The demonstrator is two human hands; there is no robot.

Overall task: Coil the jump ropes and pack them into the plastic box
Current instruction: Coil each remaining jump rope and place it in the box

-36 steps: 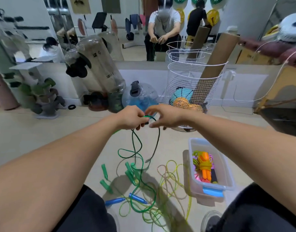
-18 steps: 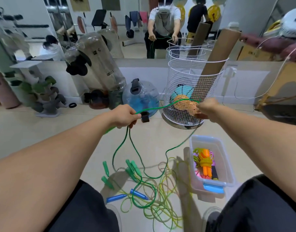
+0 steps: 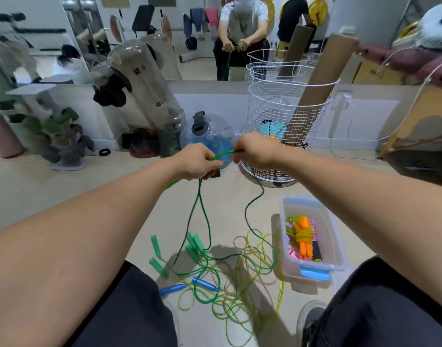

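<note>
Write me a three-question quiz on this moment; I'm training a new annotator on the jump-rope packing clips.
1. True or false: the plastic box already holds a coiled rope with orange handles.
2. What do the left hand and right hand hold between them?
A. green jump rope
B. blue handle
C. cardboard tube
3. Fill in: the blue handles lie on the ____, among loose yellow-green rope.

Key:
1. True.
2. A, the green jump rope; both hands grip it, raised above the floor.
3. Floor.
</note>
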